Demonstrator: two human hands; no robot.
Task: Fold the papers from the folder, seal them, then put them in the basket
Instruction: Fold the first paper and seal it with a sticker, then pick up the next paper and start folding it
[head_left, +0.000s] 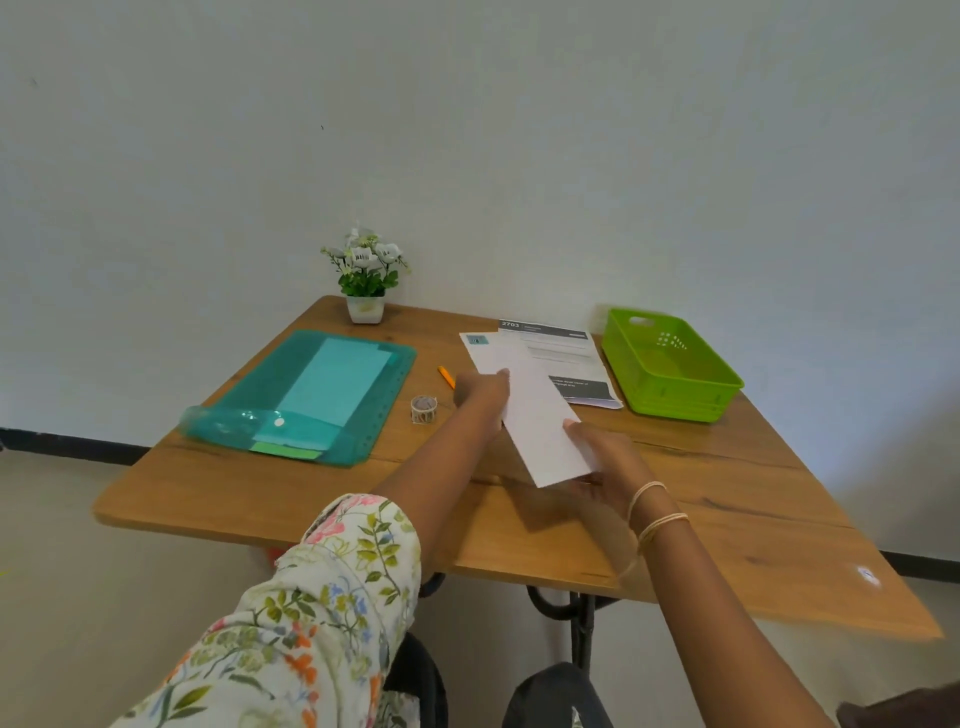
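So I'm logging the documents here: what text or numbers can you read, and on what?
"2703": in the dark header band of the printed sheet lying beside the green basket.
Other print on that sheet, including its lower dark band: too blurred to read.
Folded paper in both hands: no legible text.

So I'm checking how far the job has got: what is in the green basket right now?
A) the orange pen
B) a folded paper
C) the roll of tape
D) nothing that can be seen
D: the green basket shows only its bare floor, while the folded paper is held over the table between the left hand and the right hand.
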